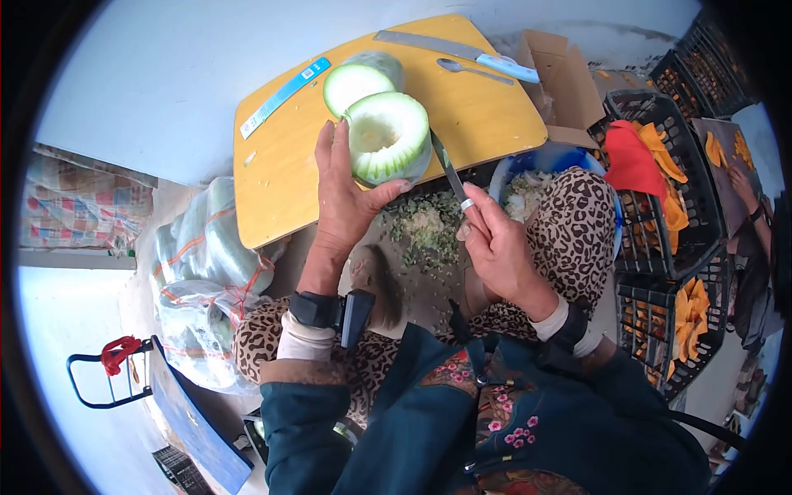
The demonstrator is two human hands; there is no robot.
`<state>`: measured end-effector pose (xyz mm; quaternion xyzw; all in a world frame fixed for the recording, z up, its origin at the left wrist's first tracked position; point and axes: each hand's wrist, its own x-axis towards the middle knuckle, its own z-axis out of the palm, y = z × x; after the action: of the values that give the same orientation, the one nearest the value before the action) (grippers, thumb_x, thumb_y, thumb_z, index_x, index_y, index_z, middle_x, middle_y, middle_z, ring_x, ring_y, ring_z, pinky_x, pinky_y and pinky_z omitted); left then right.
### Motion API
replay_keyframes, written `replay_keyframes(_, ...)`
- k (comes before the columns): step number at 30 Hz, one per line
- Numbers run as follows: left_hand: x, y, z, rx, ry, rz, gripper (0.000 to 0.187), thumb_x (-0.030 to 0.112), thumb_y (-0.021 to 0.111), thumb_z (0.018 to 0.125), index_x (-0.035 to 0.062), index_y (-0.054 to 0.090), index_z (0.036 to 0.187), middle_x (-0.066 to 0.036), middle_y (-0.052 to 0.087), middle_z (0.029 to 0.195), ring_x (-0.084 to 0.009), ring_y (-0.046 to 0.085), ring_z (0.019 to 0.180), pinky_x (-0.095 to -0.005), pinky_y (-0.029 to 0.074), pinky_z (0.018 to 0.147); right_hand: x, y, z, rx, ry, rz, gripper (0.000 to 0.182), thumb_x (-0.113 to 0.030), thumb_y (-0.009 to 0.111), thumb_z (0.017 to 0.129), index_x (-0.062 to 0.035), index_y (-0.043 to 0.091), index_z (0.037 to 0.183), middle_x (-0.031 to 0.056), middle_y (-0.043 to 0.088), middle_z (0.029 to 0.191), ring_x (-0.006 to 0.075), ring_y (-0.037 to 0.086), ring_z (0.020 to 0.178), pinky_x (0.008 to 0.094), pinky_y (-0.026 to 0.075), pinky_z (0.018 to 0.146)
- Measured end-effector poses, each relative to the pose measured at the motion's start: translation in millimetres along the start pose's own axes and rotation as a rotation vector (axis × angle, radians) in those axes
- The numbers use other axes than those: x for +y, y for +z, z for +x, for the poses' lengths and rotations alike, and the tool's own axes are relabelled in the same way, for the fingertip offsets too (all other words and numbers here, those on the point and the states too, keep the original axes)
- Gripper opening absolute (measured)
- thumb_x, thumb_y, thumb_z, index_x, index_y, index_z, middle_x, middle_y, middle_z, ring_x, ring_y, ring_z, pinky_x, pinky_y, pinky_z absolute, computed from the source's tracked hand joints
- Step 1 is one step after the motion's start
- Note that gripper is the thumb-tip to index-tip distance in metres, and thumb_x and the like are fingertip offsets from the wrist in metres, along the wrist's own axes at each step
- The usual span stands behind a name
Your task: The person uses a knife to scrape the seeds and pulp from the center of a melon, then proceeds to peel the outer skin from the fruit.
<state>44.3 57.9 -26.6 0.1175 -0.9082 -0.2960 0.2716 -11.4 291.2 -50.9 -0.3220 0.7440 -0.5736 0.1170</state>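
Observation:
A hollowed winter melon piece (415, 124) stands near the front edge of the yellow table (474, 115), its open end up and notched cuts along the near rim. My left hand (345, 194) grips it, fingers on the left side and thumb across the front. In my right hand (505, 252) is a kitchen knife (448, 169), its narrow blade pointing up along the melon's right side. Behind stands another cut melon piece (356, 87) with a pale flat face.
On the table lie a large knife (503, 66), a spoon (474, 71) and a blue-and-white packaged strip (285, 97). Peelings (425, 227) cover the floor below. A blue basin (503, 177), a cardboard box (565, 82) and black crates (652, 239) of orange slices are at right; bagged melons (198, 247) at left.

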Motion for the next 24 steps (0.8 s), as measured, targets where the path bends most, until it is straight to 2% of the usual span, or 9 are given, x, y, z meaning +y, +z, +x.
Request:
replay_keyframes(3,9,-1,0,-0.002,-0.007,-0.017,0.12,0.038,0.089,0.059,-0.0041,0.02,0.148,-0.029,0.022,0.149,-0.0418,0.031,0.137,-0.0442,0.033,0.112,-1,3,1,0.061,0.034,0.071,0.048,0.001,0.054,0.087,0.0015,0.044,0.134,0.0244,0.066,0.094,0.031,0.07,0.093,0.0341,0.053,0.077)
replay_keyframes(6,12,2,-1,0.002,-0.008,-0.014,0.124,0.035,0.09,0.059,-0.0049,0.014,0.148,-0.029,0.02,0.149,-0.0414,0.031,0.138,-0.0433,0.032,0.112,1,7,2,0.016,0.094,0.051,0.048,0.001,0.054,0.087,0.0023,0.044,0.134,0.0214,0.065,0.089,0.0245,0.069,0.086,0.0311,0.052,0.077)
replay_keyframes(10,4,5,-4,0.035,-0.095,0.002,0.128,0.032,0.091,0.06,-0.0085,0.007,0.148,-0.03,0.02,0.149,-0.0393,0.03,0.138,-0.0414,0.031,0.113,7,14,3,0.031,0.061,0.096,0.049,0.003,0.054,0.088,0.0023,0.043,0.136,0.0143,0.062,0.086,0.0148,0.061,0.077,0.0287,0.051,0.073)
replay_keyframes(12,-9,12,-6,0.059,-0.202,-0.244,0.128,0.03,0.091,0.061,-0.0098,0.005,0.147,-0.029,0.023,0.148,-0.0364,0.032,0.138,-0.0401,0.032,0.113,14,18,4,0.061,0.035,0.202,0.049,0.003,0.054,0.088,0.0023,0.043,0.136,0.0097,0.062,0.088,0.0116,0.057,0.076,0.028,0.05,0.071)
replay_keyframes(16,-14,19,-10,-0.008,-0.344,-0.724,0.125,0.024,0.09,0.065,-0.0078,0.003,0.148,-0.024,0.032,0.146,-0.0304,0.036,0.135,-0.0382,0.034,0.111,8,15,1,0.101,0.238,0.452,0.048,0.002,0.055,0.09,0.0042,0.043,0.136,0.0021,0.059,0.09,0.007,0.053,0.079,0.0237,0.047,0.07)
replay_keyframes(19,6,10,-5,-0.063,-0.361,-0.845,0.124,0.019,0.09,0.065,-0.0045,0.003,0.149,-0.019,0.038,0.143,-0.0264,0.039,0.133,-0.0365,0.035,0.11,8,5,9,0.105,0.208,0.32,0.044,0.0,0.057,0.091,0.005,0.044,0.133,0.0005,0.057,0.089,0.0046,0.051,0.075,0.0196,0.046,0.068)
replay_keyframes(22,3,14,-7,-0.033,-0.396,-0.841,0.123,0.014,0.091,0.063,0.0,0.005,0.15,-0.016,0.04,0.142,-0.0238,0.04,0.132,-0.0357,0.036,0.109,1,-3,31,0.103,0.197,0.56,0.035,-0.004,0.056,0.092,0.0035,0.05,0.126,0.0011,0.058,0.088,0.0055,0.051,0.073,0.0195,0.045,0.062)
replay_keyframes(23,5,13,-7,-0.042,-0.398,-0.872,0.123,0.013,0.091,0.062,0.0009,0.006,0.15,-0.015,0.04,0.142,-0.0236,0.04,0.132,-0.0356,0.036,0.11,-9,-6,41,0.115,0.203,0.528,0.028,-0.008,0.056,0.094,0.0026,0.053,0.119,0.0029,0.06,0.088,0.0067,0.053,0.073,0.019,0.043,0.054)
replay_keyframes(24,7,12,-5,-0.052,-0.399,-0.903,0.124,0.012,0.091,0.061,0.0019,0.006,0.15,-0.015,0.039,0.142,-0.0233,0.04,0.132,-0.0355,0.036,0.11,-15,-8,50,0.125,0.188,0.458,0.027,-0.009,0.056,0.094,0.0022,0.053,0.118,0.0036,0.061,0.088,0.0068,0.053,0.073,0.0189,0.042,0.052)
